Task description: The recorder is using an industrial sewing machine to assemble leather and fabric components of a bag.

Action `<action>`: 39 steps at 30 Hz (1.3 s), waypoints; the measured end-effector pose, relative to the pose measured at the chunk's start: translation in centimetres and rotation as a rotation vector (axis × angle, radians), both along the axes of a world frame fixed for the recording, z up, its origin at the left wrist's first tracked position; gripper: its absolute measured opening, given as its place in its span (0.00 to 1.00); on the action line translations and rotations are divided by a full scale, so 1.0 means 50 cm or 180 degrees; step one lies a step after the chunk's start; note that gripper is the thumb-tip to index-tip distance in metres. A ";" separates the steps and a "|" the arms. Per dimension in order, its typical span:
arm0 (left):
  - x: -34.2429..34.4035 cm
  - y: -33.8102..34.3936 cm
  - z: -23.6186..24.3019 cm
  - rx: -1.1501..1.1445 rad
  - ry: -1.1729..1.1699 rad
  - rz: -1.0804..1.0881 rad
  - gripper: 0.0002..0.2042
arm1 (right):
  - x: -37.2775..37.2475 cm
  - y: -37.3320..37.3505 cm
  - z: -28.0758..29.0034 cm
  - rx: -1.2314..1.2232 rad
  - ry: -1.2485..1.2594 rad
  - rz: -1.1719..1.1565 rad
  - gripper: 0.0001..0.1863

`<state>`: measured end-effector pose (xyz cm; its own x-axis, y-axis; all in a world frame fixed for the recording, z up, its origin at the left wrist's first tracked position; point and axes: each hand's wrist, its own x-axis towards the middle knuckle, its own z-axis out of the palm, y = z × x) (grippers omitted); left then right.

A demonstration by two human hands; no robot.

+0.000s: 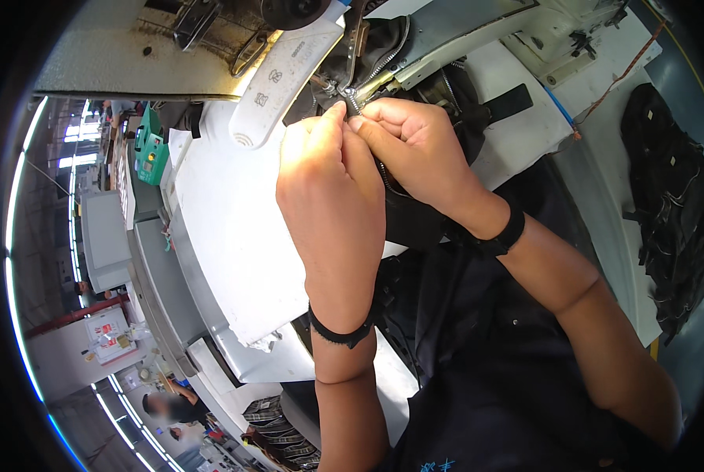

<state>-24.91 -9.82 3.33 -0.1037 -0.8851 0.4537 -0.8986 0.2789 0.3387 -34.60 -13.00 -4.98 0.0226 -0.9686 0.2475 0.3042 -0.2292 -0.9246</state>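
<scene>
Side by side at the sewing machine's needle area, my left hand (330,177) and my right hand (421,145) both have fingers pinched on a metal zipper (353,101). Its silver teeth run along dark fabric (379,41) under and behind the machine's presser part. The fingertips nearly meet, and they hide the zipper's near end. Another stretch of the zipper hangs below my right fingers, beside dark cloth (415,224). Just left of the fingertips is the machine's white, rounded head cover (269,98), lit by a bright lamp. Both wrists wear black bands.
The white worktop (226,228) spreads to the left. Metal machine parts (478,31) stand at the back right, with a loose reddish cable (619,79). A pile of dark garment pieces (670,204) lies far right. A green device (151,145) stands back left; another person (175,405) is distant.
</scene>
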 end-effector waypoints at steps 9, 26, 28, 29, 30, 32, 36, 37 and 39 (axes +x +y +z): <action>-0.009 0.000 -0.019 -0.0150 0.0021 0.0004 0.11 | -0.007 -0.014 -0.013 -0.0045 -0.0135 0.0135 0.15; -0.025 0.003 -0.018 -0.0182 -0.0171 0.0157 0.12 | -0.054 -0.020 0.002 0.0320 0.0412 0.0850 0.12; -0.028 0.003 -0.016 -0.0128 -0.0167 0.0150 0.12 | -0.051 -0.022 -0.002 0.0378 0.0353 0.0897 0.12; -0.029 0.003 -0.016 -0.0081 -0.0133 0.0174 0.12 | -0.041 -0.022 -0.009 0.0166 0.0174 0.0689 0.11; -0.030 0.005 -0.017 -0.0030 -0.0101 0.0199 0.12 | -0.035 -0.021 -0.013 -0.0042 -0.0005 0.0481 0.13; -0.032 0.018 -0.020 0.0028 -0.0009 0.0229 0.12 | -0.038 -0.010 -0.013 0.0020 0.0062 0.0466 0.12; -0.028 0.023 -0.029 -0.0046 0.0216 0.0259 0.11 | -0.038 0.005 -0.007 -0.0006 0.0058 0.0438 0.12; -0.028 0.023 -0.027 -0.0044 0.0215 0.0261 0.11 | -0.039 0.003 -0.009 -0.0104 0.0188 0.0393 0.12; -0.027 0.020 -0.022 0.0012 0.0081 0.0235 0.11 | -0.038 0.000 -0.009 -0.0077 0.0125 0.0395 0.12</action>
<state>-26.26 -8.84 2.25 -0.0266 -0.8916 0.4520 -0.9078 0.2109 0.3626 -36.48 -12.99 -5.46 0.1521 -0.9515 0.2674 0.2951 -0.2145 -0.9311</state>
